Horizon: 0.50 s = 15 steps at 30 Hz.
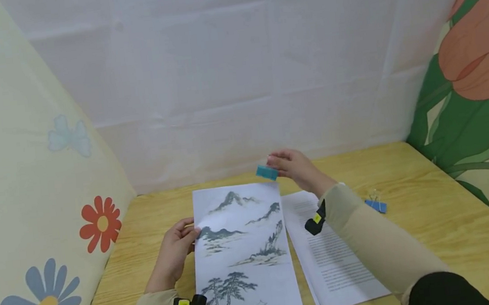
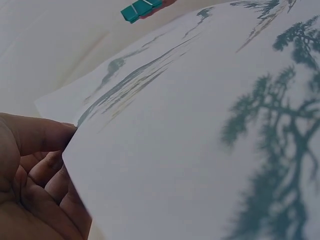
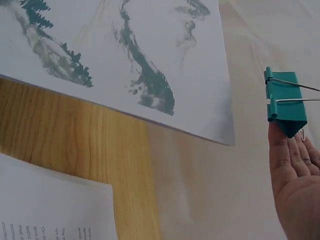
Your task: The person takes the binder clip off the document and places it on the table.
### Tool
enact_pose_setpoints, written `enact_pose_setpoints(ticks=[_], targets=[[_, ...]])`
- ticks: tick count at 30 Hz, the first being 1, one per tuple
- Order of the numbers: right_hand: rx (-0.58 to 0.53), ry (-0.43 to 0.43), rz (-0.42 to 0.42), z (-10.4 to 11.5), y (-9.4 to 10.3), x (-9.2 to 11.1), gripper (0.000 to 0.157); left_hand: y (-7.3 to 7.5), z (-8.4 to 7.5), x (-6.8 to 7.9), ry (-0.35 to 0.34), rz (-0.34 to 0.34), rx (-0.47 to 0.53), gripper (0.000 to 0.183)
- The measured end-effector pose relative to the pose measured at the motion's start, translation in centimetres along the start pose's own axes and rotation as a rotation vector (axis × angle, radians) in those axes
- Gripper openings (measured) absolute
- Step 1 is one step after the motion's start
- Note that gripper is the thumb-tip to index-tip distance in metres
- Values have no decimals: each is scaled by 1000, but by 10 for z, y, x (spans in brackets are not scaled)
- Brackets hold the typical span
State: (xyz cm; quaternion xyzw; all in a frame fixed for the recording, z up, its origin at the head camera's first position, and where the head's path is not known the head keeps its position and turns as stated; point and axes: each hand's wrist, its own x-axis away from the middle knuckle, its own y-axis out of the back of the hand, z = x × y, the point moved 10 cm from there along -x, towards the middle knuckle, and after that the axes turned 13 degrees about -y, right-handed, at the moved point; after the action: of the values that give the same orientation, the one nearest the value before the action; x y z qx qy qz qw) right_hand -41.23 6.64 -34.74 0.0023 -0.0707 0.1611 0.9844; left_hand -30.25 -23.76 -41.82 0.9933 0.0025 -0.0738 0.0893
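Sheets with an ink landscape print (image 1: 242,237) are held above the wooden table. My left hand (image 1: 173,252) pinches their left edge, with the thumb (image 2: 47,134) on top and the curled fingers beneath. Beyond the top right corner of the print, my right hand (image 1: 299,169) holds a teal binder clip (image 1: 266,172) at its fingertips. In the right wrist view the clip (image 3: 287,100) is apart from the paper, and its wire handles point away from the sheets. The thumb of the right hand is hidden there.
A stack of printed text pages (image 1: 343,266) lies on the table (image 1: 438,211), partly under the right forearm. To its right sits a blue binder clip (image 1: 376,206). A white cloth backdrop (image 1: 218,75) and flower-patterned side panels (image 1: 24,185) stand around the table.
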Motion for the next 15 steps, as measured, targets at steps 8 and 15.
enact_pose_setpoints(ticks=[8,15], targets=[[29,-23,-15,-11,19,6,54,1,4,-2,9,-2,-5,33],[56,-40,-37,-18,38,12,54,3,6,-1,17,-10,-12,33]])
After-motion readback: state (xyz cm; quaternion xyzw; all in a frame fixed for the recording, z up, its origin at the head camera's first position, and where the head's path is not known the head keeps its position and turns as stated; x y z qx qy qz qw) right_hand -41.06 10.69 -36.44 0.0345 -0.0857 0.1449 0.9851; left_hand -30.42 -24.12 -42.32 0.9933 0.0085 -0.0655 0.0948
